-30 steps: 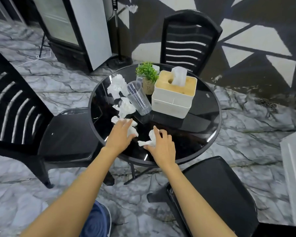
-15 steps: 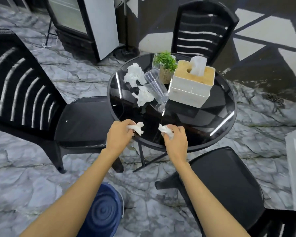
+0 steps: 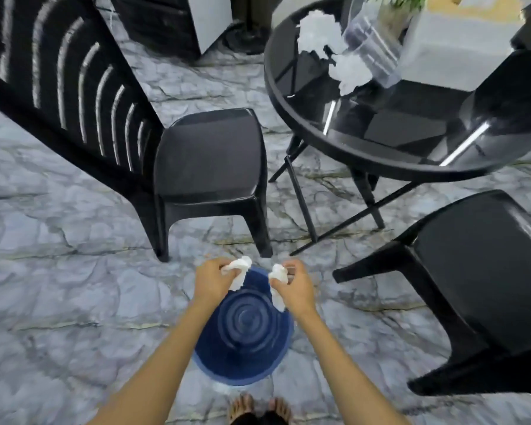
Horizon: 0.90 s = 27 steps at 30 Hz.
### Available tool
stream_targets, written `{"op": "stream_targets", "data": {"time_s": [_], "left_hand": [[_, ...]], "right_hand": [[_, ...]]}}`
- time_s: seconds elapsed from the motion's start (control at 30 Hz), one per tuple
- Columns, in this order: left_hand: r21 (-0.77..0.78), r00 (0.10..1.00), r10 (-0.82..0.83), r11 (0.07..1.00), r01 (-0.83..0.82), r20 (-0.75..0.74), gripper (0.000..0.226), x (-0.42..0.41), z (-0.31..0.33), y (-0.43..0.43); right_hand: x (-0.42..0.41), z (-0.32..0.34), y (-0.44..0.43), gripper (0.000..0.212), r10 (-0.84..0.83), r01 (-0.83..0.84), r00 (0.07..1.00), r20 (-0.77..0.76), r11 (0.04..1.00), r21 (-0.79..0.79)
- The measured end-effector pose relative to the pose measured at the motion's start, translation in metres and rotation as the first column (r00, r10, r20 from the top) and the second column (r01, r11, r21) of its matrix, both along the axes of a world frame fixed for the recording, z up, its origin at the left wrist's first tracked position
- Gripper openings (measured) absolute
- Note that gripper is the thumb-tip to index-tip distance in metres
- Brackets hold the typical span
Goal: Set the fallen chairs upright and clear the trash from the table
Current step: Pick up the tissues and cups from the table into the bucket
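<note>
My left hand (image 3: 210, 280) grips a crumpled white tissue (image 3: 237, 269) and my right hand (image 3: 295, 285) grips another crumpled tissue (image 3: 279, 276). Both hands hover over the open blue bin (image 3: 242, 332) on the floor in front of my feet. On the round black glass table (image 3: 380, 133) at upper right lie two more crumpled tissues (image 3: 319, 32) (image 3: 351, 72) beside a tipped clear plastic cup (image 3: 371, 47). A black chair (image 3: 209, 157) stands upright at left, another black chair (image 3: 485, 277) at right.
A white tissue box (image 3: 460, 47) and a small potted plant (image 3: 393, 7) sit at the table's far side. A dark cabinet with a white panel (image 3: 196, 23) stands at the back. The floor is grey marble tile. My bare feet (image 3: 259, 409) show at the bottom edge.
Both hands picked tissues off the table edge, then drew back and down with them to above the blue bin. The view tilted downward toward the floor.
</note>
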<state>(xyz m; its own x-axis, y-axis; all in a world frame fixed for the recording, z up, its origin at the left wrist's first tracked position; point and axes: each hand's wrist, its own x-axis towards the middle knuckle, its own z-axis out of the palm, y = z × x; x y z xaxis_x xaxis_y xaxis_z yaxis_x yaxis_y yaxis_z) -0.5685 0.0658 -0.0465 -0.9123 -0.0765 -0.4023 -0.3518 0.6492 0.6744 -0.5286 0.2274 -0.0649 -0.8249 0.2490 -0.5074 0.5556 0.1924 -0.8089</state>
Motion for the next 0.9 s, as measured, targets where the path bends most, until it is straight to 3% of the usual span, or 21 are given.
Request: {"op": "stream_targets", "data": {"time_s": [0.23, 0.37, 0.47, 0.57, 0.7, 0.9], "left_hand": [[-0.01, 0.983, 0.091, 0.996, -0.09, 0.162, 0.018, 0.035, -0.16, -0.043], [0.014, 0.972, 0.098, 0.995, -0.103, 0.214, 0.042, 0.046, -0.212, -0.05], [0.017, 0.966, 0.114, 0.993, -0.121, 0.23, 0.046, 0.051, -0.216, -0.052], [0.029, 0.967, 0.09, 0.995, -0.1, 0.239, 0.044, 0.05, -0.19, -0.051], [0.068, 0.982, 0.041, 0.996, -0.054, 0.185, 0.04, 0.029, -0.108, -0.039], [0.172, 0.998, 0.003, 0.985, 0.007, -0.056, 0.035, -0.04, 0.064, 0.006]], "right_hand": [[0.028, -0.166, -0.049, 0.031, 0.059, -0.065, 0.988, 0.144, 0.997, 0.033], [0.035, -0.219, -0.064, 0.057, 0.131, -0.142, 0.979, 0.159, 0.988, 0.058], [0.039, -0.224, -0.064, 0.069, 0.152, -0.167, 0.97, 0.189, 0.984, 0.067], [0.039, -0.2, -0.057, 0.062, 0.175, -0.194, 0.964, 0.2, 0.977, 0.083], [0.022, -0.123, -0.042, 0.053, 0.161, -0.178, 0.974, 0.16, 0.979, 0.101], [-0.04, 0.049, -0.006, 0.043, 0.106, -0.088, 0.989, -0.107, 0.982, 0.167]]}}
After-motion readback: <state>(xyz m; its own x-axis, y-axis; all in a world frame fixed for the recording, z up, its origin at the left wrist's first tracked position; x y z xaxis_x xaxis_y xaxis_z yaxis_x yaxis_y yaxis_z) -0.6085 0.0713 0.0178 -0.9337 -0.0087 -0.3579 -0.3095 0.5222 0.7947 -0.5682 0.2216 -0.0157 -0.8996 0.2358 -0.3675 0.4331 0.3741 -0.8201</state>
